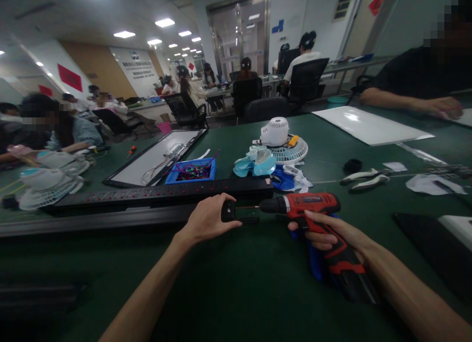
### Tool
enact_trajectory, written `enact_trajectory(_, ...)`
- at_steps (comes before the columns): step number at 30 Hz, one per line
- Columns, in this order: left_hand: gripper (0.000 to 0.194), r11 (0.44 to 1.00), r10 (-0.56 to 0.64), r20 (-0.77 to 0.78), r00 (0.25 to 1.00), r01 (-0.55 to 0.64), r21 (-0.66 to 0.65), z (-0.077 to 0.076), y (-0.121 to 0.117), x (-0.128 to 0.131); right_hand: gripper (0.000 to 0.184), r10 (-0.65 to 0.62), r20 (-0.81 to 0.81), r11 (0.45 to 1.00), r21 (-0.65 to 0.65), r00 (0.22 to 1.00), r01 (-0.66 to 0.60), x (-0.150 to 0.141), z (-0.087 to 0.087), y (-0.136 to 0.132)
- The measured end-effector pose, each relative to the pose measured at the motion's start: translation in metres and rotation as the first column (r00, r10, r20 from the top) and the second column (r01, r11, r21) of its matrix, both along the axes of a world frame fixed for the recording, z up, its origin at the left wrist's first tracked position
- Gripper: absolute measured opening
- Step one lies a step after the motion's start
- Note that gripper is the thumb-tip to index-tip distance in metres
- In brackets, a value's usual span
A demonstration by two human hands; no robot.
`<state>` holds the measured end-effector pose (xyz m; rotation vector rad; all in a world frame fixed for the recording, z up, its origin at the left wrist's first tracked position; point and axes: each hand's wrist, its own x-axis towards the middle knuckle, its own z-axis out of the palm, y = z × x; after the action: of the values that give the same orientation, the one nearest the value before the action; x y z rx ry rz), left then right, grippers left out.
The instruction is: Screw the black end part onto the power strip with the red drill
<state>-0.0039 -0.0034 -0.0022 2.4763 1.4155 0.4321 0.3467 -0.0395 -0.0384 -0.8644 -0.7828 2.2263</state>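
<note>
My right hand (332, 234) is wrapped round the grip of a red and black cordless drill (313, 204), a finger near its trigger. The drill points left, and its long thin bit (248, 207) reaches to a black end cap (228, 211); whether the tip sits in a screw is too small to tell. Thumb and fingers of my left hand (209, 215) are closed round that cap, at the right end of a long black bar (110, 219). Just behind the bar lies a long black power strip (177, 189). A small black piece (249, 220) lies below the bit.
Behind the strip stand a blue tray (169, 177) of wires, light-blue fan blades (254, 161) and a white fan (276, 133). Pliers (365, 179) lie to the right. A framed panel (155, 157) is at left, a white board (368, 125) at back right, near a co-worker's hand (442, 107).
</note>
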Motion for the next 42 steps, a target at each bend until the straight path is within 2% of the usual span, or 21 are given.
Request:
enact_trajectory(7,0.051,0.999,-0.025,0.043,0.999,0.024,0.032,-0.002,-0.001,0.0,0.025,0.024,-0.07,1.0,0.007,0.997,-0.024,-0.001,-0.003,0.002)
enact_trajectory(16,0.052,0.998,-0.043,0.064,0.997,0.04,0.041,-0.007,0.001,-0.003,0.031,0.065,-0.093,0.998,-0.006,0.994,-0.066,-0.002,-0.004,0.001)
enact_trajectory(24,0.053,0.999,-0.03,0.064,0.997,0.028,0.027,-0.006,0.0,-0.001,0.031,-0.008,-0.065,1.0,-0.026,0.998,0.006,-0.005,0.005,-0.002)
enact_trajectory(31,0.053,0.999,-0.033,0.067,0.997,0.032,0.023,-0.007,0.001,-0.002,0.032,0.019,-0.057,0.999,-0.025,0.998,-0.021,-0.003,-0.001,0.0)
enact_trajectory(42,0.054,0.998,-0.028,0.056,0.998,0.025,0.057,-0.01,0.001,-0.002,0.032,0.025,-0.083,0.999,-0.03,0.996,-0.027,0.0,-0.003,0.0)
